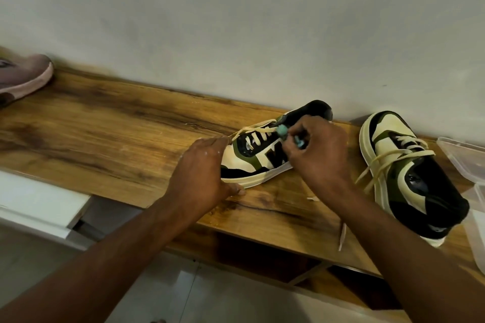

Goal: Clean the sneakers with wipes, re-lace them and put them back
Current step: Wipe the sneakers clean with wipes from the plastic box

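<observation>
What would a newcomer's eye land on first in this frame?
Two hands at centre working on a cream, green and black sneaker on the wooden shelf: the left hand steadies its toe, the right hand grips a small teal tool by the laces. Its mate, the second sneaker, sits to the right with loose laces, and a pink shoe lies far left.

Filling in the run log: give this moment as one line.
left hand: steadies sneaker toe | right hand: grips teal tool at laces | second sneaker: on shelf, laces loose
</observation>
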The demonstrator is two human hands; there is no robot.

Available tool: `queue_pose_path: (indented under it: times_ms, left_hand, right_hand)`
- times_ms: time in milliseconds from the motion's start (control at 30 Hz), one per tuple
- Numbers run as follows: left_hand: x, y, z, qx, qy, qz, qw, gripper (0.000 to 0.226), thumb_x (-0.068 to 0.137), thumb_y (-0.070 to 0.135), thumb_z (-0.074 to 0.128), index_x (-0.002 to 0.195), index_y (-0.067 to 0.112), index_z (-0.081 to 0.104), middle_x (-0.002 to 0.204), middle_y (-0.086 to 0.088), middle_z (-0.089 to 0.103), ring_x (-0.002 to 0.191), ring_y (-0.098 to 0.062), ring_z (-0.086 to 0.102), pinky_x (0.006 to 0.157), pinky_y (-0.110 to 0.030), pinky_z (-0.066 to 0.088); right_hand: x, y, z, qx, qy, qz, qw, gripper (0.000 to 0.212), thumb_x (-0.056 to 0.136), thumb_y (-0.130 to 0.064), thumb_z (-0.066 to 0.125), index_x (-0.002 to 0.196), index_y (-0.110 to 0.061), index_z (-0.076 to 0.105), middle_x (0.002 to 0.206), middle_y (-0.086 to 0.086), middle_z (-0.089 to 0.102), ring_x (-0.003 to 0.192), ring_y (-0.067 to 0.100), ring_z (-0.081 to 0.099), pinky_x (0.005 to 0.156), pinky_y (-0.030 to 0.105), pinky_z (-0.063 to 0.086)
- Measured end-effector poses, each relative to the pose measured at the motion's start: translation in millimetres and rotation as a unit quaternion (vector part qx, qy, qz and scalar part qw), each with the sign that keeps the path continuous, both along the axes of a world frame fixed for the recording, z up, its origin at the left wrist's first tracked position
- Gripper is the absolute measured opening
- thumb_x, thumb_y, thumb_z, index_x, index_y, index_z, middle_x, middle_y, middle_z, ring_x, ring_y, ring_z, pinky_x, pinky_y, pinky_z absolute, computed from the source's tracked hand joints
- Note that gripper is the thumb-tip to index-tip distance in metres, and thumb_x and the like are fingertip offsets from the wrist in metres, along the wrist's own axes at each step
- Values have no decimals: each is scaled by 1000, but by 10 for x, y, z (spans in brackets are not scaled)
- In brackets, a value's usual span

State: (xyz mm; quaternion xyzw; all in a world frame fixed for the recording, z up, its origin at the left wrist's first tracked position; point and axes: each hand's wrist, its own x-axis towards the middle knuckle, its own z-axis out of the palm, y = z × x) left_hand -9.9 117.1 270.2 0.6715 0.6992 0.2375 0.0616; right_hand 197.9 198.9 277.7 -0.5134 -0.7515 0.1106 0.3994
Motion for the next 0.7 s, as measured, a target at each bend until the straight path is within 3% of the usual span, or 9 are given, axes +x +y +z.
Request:
queue_pose_path:
  times_ms: [133, 233, 333, 533, 700]
  left_hand:
    - [6, 3, 1, -1, 2, -1, 1000, 99, 53, 46, 101, 140, 19, 61, 135, 1, 67, 125, -20, 56, 93, -29, 37]
    - [0, 8, -1, -1, 3, -2, 1000, 98, 54, 46, 101, 139, 21, 61, 135, 3, 67, 125, -20, 56, 92, -29, 36]
    - [-18, 6, -1, -1, 4, -2, 1000, 99, 54, 47, 101, 141, 23, 61, 135, 4, 67, 126, -19, 56, 90, -29, 34]
    - [-46, 3, -11, -1, 2, -8, 1000, 97, 52, 46, 102, 137, 21, 63, 131, 4, 68, 124, -20, 57, 94, -34, 42]
    - [-63, 17, -19, -7, 4, -9, 1000, 100, 51, 48, 101, 139, 24, 60, 131, 4, 68, 122, -20, 57, 97, -38, 46]
  right_hand:
    - [100, 66, 42, 12, 36, -68, 997, 8, 85, -14, 78, 91, -18, 75, 86, -7, 72, 76, 7, 66, 68, 31, 60]
    - [-119, -104, -35, -10, 27, -3, 1000, 11, 87, -12, 79, 96, -18, 76, 93, -6, 71, 81, 5, 64, 71, 22, 58]
    - [-244, -188, -65, -2, -19, 57, 998, 15, 87, -10, 79, 101, -15, 78, 98, -3, 71, 85, 7, 62, 74, 23, 57]
    - [78, 57, 156, 22, -4, -60, 998, 14, 88, -12, 77, 101, -13, 81, 96, 3, 75, 81, 14, 67, 73, 24, 50]
    - [-206, -185, 11, -21, 4, 11, 1000, 18, 89, -11, 78, 106, -15, 80, 102, -1, 74, 86, 7, 64, 78, 19, 54]
